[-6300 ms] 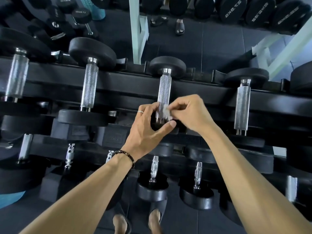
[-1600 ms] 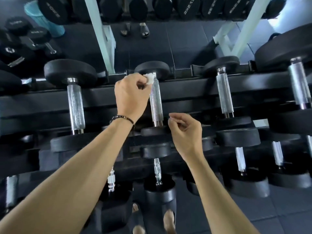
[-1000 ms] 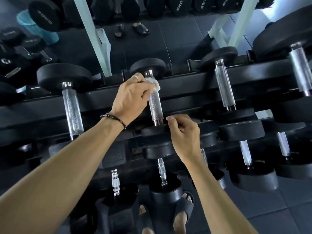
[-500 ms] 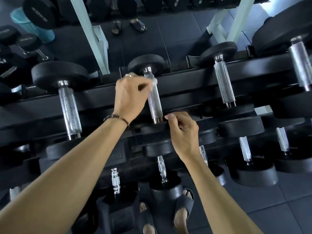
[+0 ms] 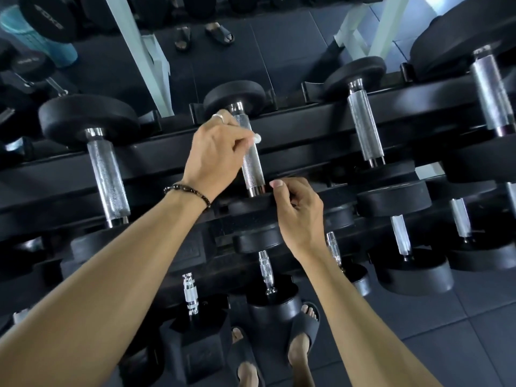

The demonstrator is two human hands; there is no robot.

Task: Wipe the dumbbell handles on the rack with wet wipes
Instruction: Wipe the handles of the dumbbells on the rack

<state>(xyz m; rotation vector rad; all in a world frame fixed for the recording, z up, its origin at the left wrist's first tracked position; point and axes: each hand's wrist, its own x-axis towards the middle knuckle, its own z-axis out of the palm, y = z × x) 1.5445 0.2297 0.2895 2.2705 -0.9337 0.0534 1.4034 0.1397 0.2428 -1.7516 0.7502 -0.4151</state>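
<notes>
A black rack (image 5: pixel 307 127) holds dumbbells with knurled chrome handles. My left hand (image 5: pixel 215 155) pinches a small white wet wipe (image 5: pixel 256 139) against the upper half of the middle dumbbell's handle (image 5: pixel 252 166). Most of the wipe is hidden behind my fingers. My right hand (image 5: pixel 300 216) curls its fingers over the rim of that dumbbell's near black head (image 5: pixel 248 203), thumb on top. More handles stand to the left (image 5: pixel 107 177) and to the right (image 5: pixel 363 125).
Lower tiers carry smaller dumbbells (image 5: pixel 266 275) close to my sandalled feet (image 5: pixel 304 328). A mirror behind the rack shows pale green frame posts (image 5: pixel 139 51) and a teal bin (image 5: pixel 33 37). A large dumbbell (image 5: pixel 491 88) sits at the far right.
My left hand has slid the wipe down the middle handle from its top end towards the middle. My right hand has stayed on the near head.
</notes>
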